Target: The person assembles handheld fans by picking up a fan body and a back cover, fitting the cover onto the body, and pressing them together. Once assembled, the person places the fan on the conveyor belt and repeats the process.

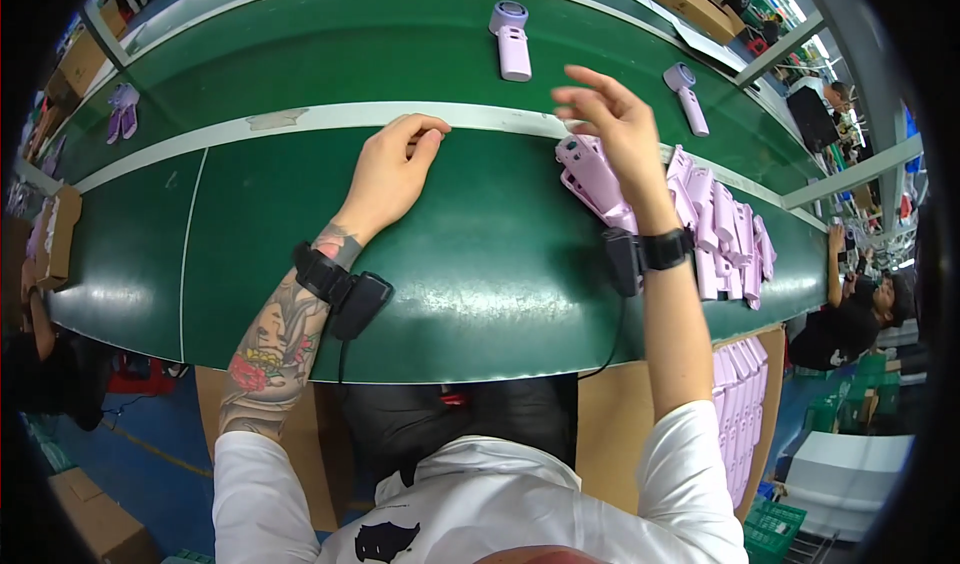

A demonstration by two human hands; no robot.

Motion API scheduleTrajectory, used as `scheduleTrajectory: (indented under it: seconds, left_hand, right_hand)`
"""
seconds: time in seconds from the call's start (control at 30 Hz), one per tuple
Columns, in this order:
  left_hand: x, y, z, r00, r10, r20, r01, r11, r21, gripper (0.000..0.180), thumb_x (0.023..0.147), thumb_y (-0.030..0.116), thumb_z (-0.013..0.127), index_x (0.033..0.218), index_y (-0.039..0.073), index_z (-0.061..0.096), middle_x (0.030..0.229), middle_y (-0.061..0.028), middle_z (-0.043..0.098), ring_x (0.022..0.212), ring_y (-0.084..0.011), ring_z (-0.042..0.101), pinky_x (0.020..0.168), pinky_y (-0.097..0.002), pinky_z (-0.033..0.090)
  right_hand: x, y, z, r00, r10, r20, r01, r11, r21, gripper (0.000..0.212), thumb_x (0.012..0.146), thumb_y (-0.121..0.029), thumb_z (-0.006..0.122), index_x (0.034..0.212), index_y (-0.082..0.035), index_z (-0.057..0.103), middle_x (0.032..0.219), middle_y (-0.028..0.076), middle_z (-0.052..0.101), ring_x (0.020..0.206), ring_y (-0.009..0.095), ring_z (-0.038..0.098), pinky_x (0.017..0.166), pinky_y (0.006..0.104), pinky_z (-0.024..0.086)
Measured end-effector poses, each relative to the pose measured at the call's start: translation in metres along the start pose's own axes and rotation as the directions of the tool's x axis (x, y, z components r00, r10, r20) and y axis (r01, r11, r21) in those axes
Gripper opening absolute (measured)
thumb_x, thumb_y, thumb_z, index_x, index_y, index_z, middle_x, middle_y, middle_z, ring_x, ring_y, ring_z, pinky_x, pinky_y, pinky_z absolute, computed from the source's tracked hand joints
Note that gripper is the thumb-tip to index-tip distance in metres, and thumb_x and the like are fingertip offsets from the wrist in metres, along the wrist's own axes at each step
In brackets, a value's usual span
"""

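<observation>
My left hand (392, 172) rests at the white strip (345, 116) on the green work surface (270, 224), its fingers curled in and no object visible in them. My right hand (622, 132) hovers beyond the strip with fingers apart, holding nothing. Just past its fingertips, a pale pink handheld fan (514, 52) with a round lilac head lies on the far green surface. Beneath my right wrist is a pink plastic shell (592, 176), partly hidden by the arm. More pink shells (722, 224) are heaped to the right of that forearm.
Another pink fan (690, 104) lies at the far right, and purple parts (122, 114) sit at the far left. A carton (745, 434) of stacked pink shells stands below the table edge at right. Metal posts (855, 172) rise beyond. A co-worker (850, 319) is at the right.
</observation>
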State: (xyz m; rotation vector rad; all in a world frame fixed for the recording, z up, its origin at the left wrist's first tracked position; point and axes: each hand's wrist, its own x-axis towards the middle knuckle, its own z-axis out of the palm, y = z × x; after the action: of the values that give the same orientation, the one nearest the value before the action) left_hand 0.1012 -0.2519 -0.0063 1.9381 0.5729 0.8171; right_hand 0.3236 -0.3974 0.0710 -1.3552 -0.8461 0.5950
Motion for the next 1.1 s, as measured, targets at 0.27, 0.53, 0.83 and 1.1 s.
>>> scheduleTrajectory:
  seconds: [0.27,0.53,0.83,1.1]
  left_hand:
    - [0.0,-0.001,-0.008,0.998,0.058,0.01,-0.059,0.995,0.075,0.018,0.099,0.014,0.057,0.107,0.003,0.069,0.101,-0.0107,0.07,0.087,-0.0217,0.067,0.08,-0.032,0.053]
    - [0.014,-0.009,-0.013,0.997,0.07,-0.02,-0.071,0.996,-0.056,0.02,0.1,0.014,0.057,0.108,0.003,0.07,0.097,-0.0097,0.071,0.082,-0.0185,0.067,0.078,-0.03,0.054]
    - [0.013,0.0,-0.019,0.982,-0.186,0.036,0.18,0.859,-0.479,0.024,0.102,0.015,0.054,0.105,-0.002,0.07,0.099,-0.0075,0.069,0.083,-0.0134,0.066,0.079,-0.0271,0.057]
    - [0.011,0.0,-0.025,0.962,-0.272,0.029,0.214,0.681,-0.7,0.023,0.101,0.016,0.055,0.108,-0.001,0.069,0.103,-0.0054,0.068,0.095,-0.0123,0.062,0.089,-0.0279,0.049]
  right_hand:
    - [-0.093,-0.049,-0.042,0.984,0.083,0.157,0.162,-0.058,-0.985,0.06,0.088,-0.032,0.072,0.139,-0.006,0.051,0.088,0.018,0.071,0.076,0.035,0.069,0.069,0.0417,0.054]
    - [-0.103,-0.033,-0.039,0.982,0.135,0.132,0.15,-0.13,-0.98,0.069,0.086,-0.032,0.073,0.144,-0.008,0.045,0.091,0.019,0.069,0.078,0.036,0.068,0.069,0.0421,0.053]
    - [-0.065,-0.046,0.028,0.947,0.175,0.269,0.005,0.831,-0.557,0.06,0.095,-0.029,0.067,0.143,0.0,0.044,0.106,0.01,0.068,0.071,0.015,0.057,0.062,0.0297,0.047]
    - [-0.005,0.054,0.106,0.952,0.21,0.221,-0.27,0.917,0.292,0.053,0.099,-0.013,0.063,0.145,-0.002,0.04,0.107,0.012,0.065,0.079,0.015,0.063,0.07,0.0271,0.052]
